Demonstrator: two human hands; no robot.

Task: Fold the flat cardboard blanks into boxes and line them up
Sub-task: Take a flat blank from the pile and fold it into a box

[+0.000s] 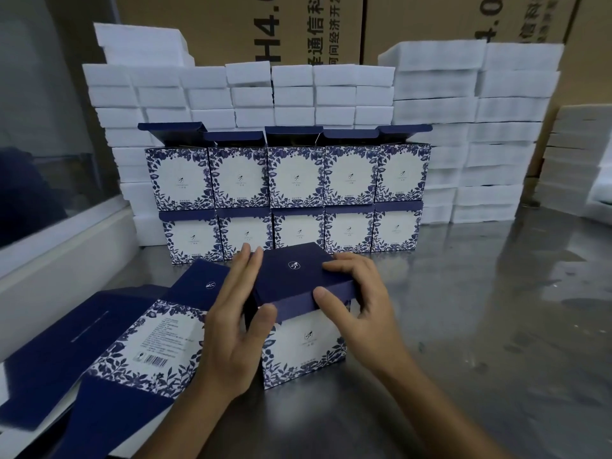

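Note:
A blue-and-white floral box [303, 346] stands on the steel table in front of me, its navy lid [291, 276] folded down over the top. My left hand [231, 329] lies against the box's left side, thumb on the lid's front flap and fingers stretched up past the lid's edge. My right hand [357, 303] grips the lid's right front corner, thumb on the flap, fingers curled over the top. A pile of flat blanks [132, 342] lies to the left. Folded boxes [288, 200] stand behind in two stacked rows, the upper row with lids open.
Stacks of white foam blocks [463, 127] wall off the back of the steel table [480, 309]. Big brown cartons [331, 24] stand behind them. A window ledge [59, 253] runs along the left.

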